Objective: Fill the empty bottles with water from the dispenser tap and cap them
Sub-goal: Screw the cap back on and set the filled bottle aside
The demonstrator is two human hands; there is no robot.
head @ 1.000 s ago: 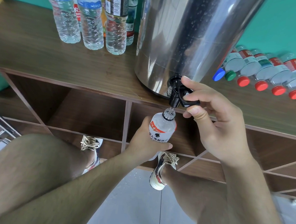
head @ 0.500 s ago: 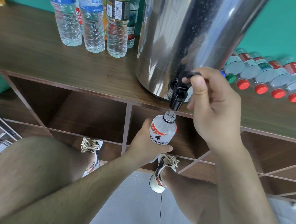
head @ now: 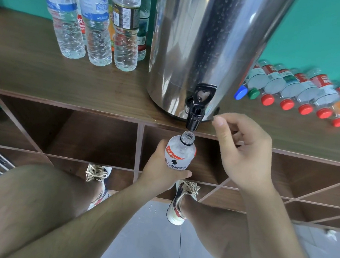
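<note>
The left hand [head: 161, 169] grips a small clear plastic bottle with a white-and-red label [head: 180, 152] around its body, fingers wrapped across the front. It holds the bottle upright in front of the worktop [head: 45, 79] edge, with the open, uncapped mouth directly beneath the black plastic tap spout [head: 195, 118] of the tall stainless-steel water dispenser [head: 203, 49]. The mouth sits just below the spout, not touching it. The black tap lever [head: 203, 93] stands up against the drum, and no stream shows between spout and bottle.

The right hand [head: 245, 157] hovers just beside the spout, off the lever, thumb raised and fingers loosely curled. Nothing is visible in it.

The step looks like the filling of this bottle, with the flow apparently shut. How full the bottle is cannot be told through its cloudy wall. If it is full, the next move calls for a cap, and none for this bottle is in sight. The bottle must stay level as it comes away, since the mouth is open.

Clear labelled bottles [head: 100, 28] stand left of the dispenser, and capped bottles [head: 293, 88] lie in a row to its right.
</note>
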